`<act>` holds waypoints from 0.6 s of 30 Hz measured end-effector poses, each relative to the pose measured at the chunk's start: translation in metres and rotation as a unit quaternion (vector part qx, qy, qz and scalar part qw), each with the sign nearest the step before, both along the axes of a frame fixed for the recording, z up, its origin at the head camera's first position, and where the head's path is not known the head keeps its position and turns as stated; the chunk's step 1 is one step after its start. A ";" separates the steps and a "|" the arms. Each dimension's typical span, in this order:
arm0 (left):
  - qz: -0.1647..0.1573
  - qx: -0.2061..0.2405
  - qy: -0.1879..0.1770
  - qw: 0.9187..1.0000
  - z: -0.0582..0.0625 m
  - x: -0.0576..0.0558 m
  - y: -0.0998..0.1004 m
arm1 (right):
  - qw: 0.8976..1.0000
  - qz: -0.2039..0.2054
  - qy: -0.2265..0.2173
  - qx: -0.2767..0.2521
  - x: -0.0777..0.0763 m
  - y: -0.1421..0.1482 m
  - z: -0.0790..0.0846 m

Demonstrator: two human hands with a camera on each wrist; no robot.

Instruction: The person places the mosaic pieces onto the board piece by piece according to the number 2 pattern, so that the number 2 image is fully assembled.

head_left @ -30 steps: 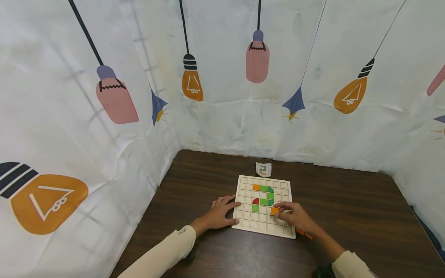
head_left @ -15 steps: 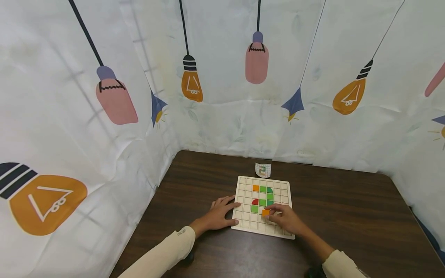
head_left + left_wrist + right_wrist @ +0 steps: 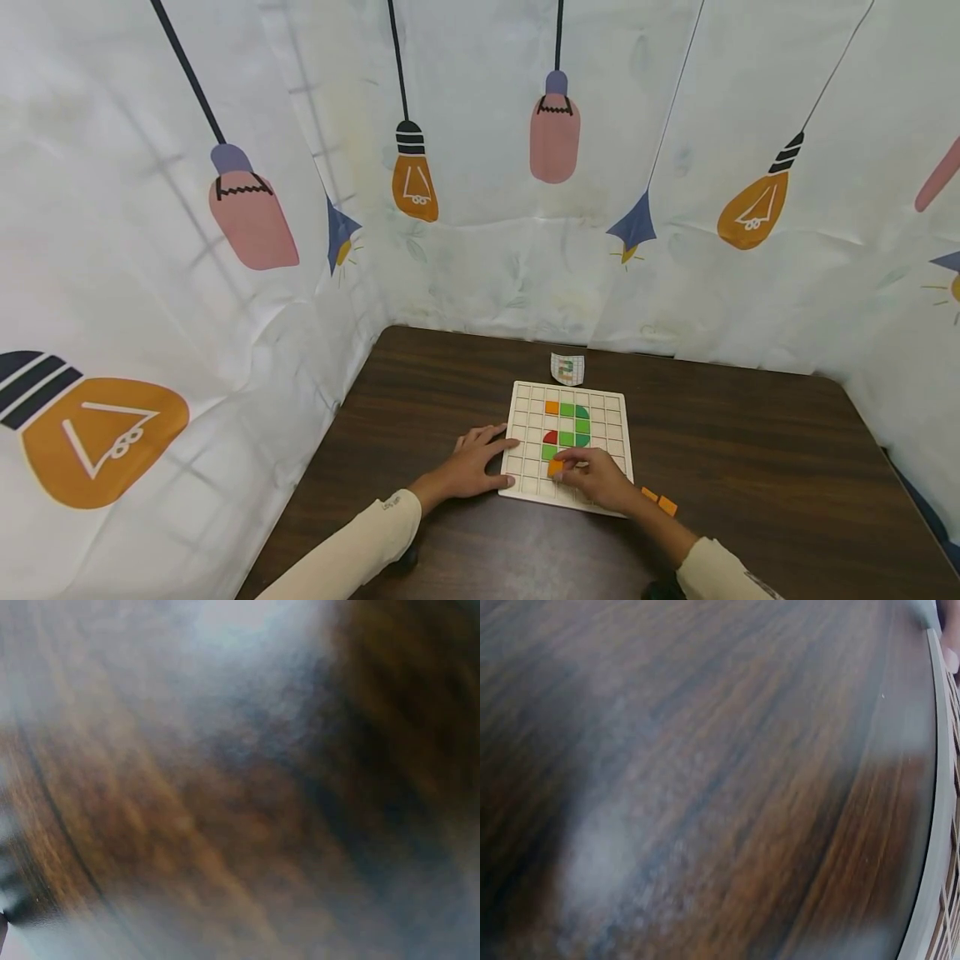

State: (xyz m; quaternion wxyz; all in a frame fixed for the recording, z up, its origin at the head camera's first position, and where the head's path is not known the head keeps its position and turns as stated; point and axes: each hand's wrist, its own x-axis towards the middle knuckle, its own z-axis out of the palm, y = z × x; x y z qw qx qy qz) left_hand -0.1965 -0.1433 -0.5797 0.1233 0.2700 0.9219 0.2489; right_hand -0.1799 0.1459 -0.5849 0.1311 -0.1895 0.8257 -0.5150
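A pale square grid board [image 3: 528, 467] lies on the brown table, with green, red and orange tiles set in its cells. My right hand [image 3: 600, 479] pinches an orange square tile [image 3: 555, 468] over the board, just below a light green tile [image 3: 549, 452]. At the board's left edge my left hand [image 3: 474, 465] rests with fingers spread, thumb and index finger on the rim. Above the held tile, a red quarter-round tile [image 3: 551, 437] sits beside another green tile [image 3: 567, 437]. In the right wrist view only the edge of the board [image 3: 934, 825] shows.
Two loose orange tiles [image 3: 667, 505] lie on the table right of the board, near my right forearm. A small printed card [image 3: 567, 369] stands behind the board. The wood table [image 3: 750, 450] meets a patterned white cloth [image 3: 480, 275] at the back and left.
My right hand has carried the orange tile leftward and slightly toward me across the board. The loose orange tiles now show more fully beside the forearm. The left hand has stayed in place.
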 end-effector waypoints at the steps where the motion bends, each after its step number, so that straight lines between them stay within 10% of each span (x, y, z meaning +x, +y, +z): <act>1: 0.000 0.000 0.000 1.000 0.000 0.000 0.000 | 1.000 -0.001 0.012 0.007 0.000 -0.002 -0.001; 18: -0.002 0.007 -0.006 1.000 0.000 0.001 -0.002 | 0.994 -0.020 0.083 0.073 0.000 -0.018 -0.002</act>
